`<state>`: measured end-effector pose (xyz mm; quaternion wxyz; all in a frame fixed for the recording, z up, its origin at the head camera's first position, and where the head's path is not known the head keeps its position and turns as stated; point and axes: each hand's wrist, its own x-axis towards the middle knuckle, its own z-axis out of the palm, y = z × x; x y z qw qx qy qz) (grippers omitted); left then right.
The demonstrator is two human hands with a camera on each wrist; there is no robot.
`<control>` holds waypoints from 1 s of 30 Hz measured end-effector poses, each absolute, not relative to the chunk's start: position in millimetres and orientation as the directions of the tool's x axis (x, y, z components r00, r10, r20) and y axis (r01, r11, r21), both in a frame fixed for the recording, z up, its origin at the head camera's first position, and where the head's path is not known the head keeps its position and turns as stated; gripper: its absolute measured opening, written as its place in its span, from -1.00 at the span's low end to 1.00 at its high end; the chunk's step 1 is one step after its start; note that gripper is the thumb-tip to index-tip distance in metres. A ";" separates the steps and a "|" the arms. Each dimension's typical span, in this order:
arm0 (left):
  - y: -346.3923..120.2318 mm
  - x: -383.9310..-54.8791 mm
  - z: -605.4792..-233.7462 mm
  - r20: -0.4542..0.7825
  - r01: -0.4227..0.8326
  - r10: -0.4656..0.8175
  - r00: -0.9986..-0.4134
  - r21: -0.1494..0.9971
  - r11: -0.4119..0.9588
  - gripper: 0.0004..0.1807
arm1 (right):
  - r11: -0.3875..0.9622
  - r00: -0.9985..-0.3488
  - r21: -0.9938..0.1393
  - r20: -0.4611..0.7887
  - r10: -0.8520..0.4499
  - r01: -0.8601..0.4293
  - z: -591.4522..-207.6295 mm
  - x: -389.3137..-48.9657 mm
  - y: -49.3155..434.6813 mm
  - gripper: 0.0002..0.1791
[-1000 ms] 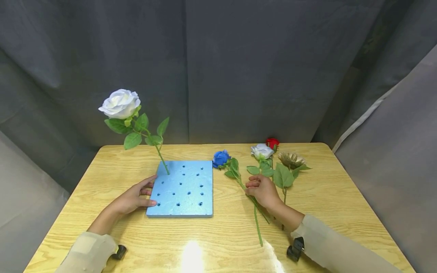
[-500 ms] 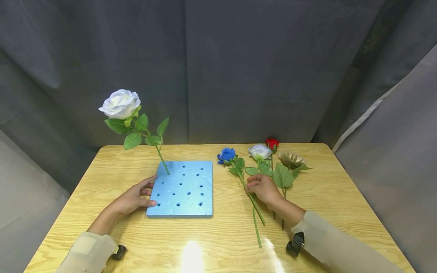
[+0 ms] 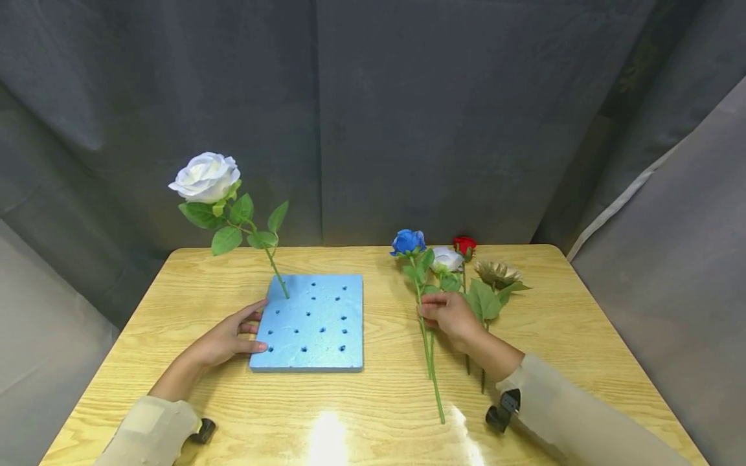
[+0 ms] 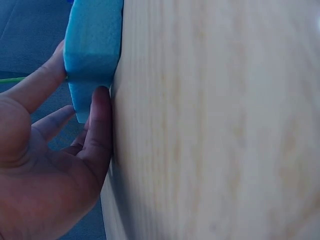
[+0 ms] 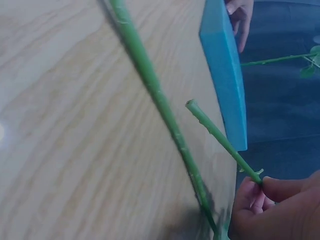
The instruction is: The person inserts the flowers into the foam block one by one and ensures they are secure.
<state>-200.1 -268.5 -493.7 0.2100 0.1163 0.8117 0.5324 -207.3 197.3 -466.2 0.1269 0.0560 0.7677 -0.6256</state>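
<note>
My left hand (image 3: 224,340) holds the left edge of a blue foam block (image 3: 332,340) dotted with small holes. Its thumb lies on the block's top, and other fingers touch the side in the left wrist view. A white rose (image 3: 205,178) stands tilted left, its stem in a hole near the block's far left corner. My right hand (image 3: 456,318) pinches the stem of a blue rose (image 3: 408,242) between thumb and fingers. In the right wrist view that green stem (image 5: 220,137) hangs with its cut end above the tabletop.
Another white rose (image 3: 447,259) lies behind my right hand, its long stem (image 5: 165,112) on the wooden table (image 3: 384,401). A red rose (image 3: 465,244) and a brownish-gold flower (image 3: 497,274) lie farther right. Grey curtains (image 3: 408,116) hang behind the table.
The blue rose's head has swung right and up, away from the block, so its stem now stands nearly vertical in the head view. My left hand and the block have stayed put.
</note>
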 end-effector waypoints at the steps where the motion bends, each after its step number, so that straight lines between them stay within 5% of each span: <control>1: -268.5 -200.1 -493.6 -0.217 -0.035 0.414 -0.884 0.914 0.404 0.13 | 0.198 -0.960 -0.947 -0.271 -0.070 0.253 -464.9 -208.1 197.0 -0.60; 30: -268.1 -199.5 -492.5 -0.220 -0.029 0.411 -0.885 0.906 0.422 0.12 | 0.089 -0.986 -0.988 -0.131 -0.101 0.123 -438.3 -229.4 160.8 -0.68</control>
